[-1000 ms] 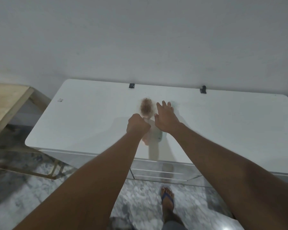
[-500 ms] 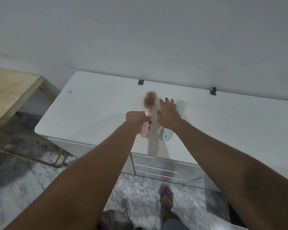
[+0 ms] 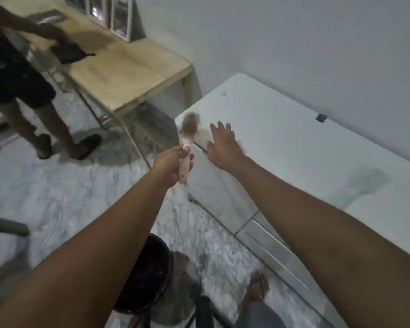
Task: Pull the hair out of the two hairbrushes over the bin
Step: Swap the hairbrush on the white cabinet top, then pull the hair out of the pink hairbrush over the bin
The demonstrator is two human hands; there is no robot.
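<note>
so the pink hairbrush [image 3: 187,138] is up in the air, just off the corner of the white cabinet [image 3: 294,150], bristle head pointing away and packed with a brownish wad of hair [image 3: 190,125]; the left hand [image 3: 173,165] is wrapped tight around its handle, fingers curled closed on it; nothing has been pulled out of it as far as i can see, the clump looks whole.

the right hand [image 3: 221,145] is just beside it, fingers spread and empty, hovering over or maybe resting on the cabinet top near the edge; can't tell if it's actually touching. the second hairbrush i honestly can't pick out with any confidence; there's a faint pale greenish smear further right on the cabinet top [image 3: 357,185] that could be it or just a reflection, too blurry to call.

the bin [image 3: 152,275] is the dark round thing down on the marble floor [image 3: 45,197], close to the person's feet and mostly hidden behind the left forearm; the brush is well apart from it, not over it yet.

so progress-wise i'd say we're barely started: one brush picked up, zero hair removed, second brush untouched; what's left looks like bringing this one down over the bin, stripping the hair with the free hand, then doing it all again.

off to the left there's a wooden desk [image 3: 128,72] with picture frames [image 3: 121,15] on it, and another person's legs [image 3: 33,114] standing next to it.
</note>
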